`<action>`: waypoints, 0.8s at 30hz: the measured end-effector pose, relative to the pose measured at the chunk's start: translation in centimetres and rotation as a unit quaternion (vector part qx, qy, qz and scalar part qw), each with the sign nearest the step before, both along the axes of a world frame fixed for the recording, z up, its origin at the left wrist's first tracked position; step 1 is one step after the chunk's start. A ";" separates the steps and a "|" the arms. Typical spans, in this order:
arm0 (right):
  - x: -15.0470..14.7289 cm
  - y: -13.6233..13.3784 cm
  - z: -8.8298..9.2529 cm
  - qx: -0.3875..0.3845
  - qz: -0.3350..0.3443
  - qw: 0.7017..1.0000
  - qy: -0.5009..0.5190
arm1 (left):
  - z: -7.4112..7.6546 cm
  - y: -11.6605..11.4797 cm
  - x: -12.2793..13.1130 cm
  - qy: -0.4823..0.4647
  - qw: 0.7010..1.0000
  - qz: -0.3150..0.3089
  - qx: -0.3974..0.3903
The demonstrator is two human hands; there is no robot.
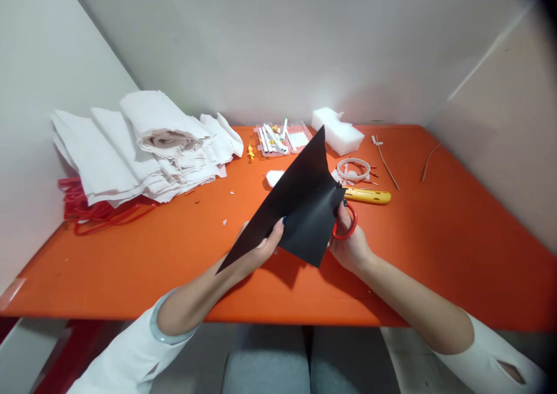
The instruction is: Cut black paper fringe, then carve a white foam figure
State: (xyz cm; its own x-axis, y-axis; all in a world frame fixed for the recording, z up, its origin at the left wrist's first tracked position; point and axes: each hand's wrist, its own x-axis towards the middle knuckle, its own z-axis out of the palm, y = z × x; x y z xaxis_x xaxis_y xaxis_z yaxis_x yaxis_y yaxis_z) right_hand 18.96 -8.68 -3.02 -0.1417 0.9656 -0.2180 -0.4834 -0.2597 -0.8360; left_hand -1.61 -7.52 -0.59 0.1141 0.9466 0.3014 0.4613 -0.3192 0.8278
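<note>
On the table [448, 249] a white pile [152, 162] lies at the left, then the left hand [263, 249] grips the black sheet [300, 202], raised above the table's middle, then the right hand [353, 253] holds the scissors [355, 223] by their red handle at the sheet's right edge, near the yellow tool [369, 196].
</note>
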 end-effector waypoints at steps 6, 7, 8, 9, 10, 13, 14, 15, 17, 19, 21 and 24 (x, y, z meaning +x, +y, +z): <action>-0.2 -0.1 0.9 -0.065 -0.067 0.992 0.080 | 0.0 0.1 -0.1 0.063 0.998 -0.028 0.012; -0.2 -0.1 1.1 -0.071 -0.075 0.991 0.085 | -0.1 0.1 -0.1 0.075 0.996 -0.031 0.029; -0.2 -0.1 1.1 -0.073 -0.082 0.990 0.087 | -0.3 0.2 -0.2 0.090 0.994 -0.032 0.050; -0.1 -0.1 1.1 -0.071 -0.084 0.990 0.085 | -0.5 0.3 -0.3 0.107 0.991 -0.032 0.075; -0.1 -0.1 1.0 -0.065 -0.082 0.991 0.081 | -0.7 0.4 -0.4 0.124 0.987 -0.030 0.100; -0.1 0.0 0.5 -0.041 -0.056 0.996 0.062 | -1.3 0.5 -0.7 0.150 0.977 -0.020 0.150; -0.1 0.0 0.4 -0.032 -0.051 0.996 0.058 | -1.3 0.6 -0.7 0.157 0.974 -0.018 0.163; -0.1 0.0 0.3 -0.023 -0.052 0.997 0.058 | -1.3 0.6 -0.7 0.164 0.970 -0.017 0.177; -0.1 0.0 0.4 -0.010 -0.056 0.996 0.067 | -0.9 0.5 -0.4 0.180 0.964 -0.018 0.195; -0.1 0.0 0.6 -0.014 -0.056 0.995 0.085 | -0.4 0.4 -0.1 0.181 0.964 -0.015 0.192; -0.1 0.0 0.9 -0.024 -0.057 0.993 0.098 | 0.1 0.3 0.2 0.171 0.971 -0.016 0.165; -0.1 0.0 1.0 -0.023 -0.066 0.993 0.092 | 0.2 0.4 0.2 0.156 0.980 -0.031 0.123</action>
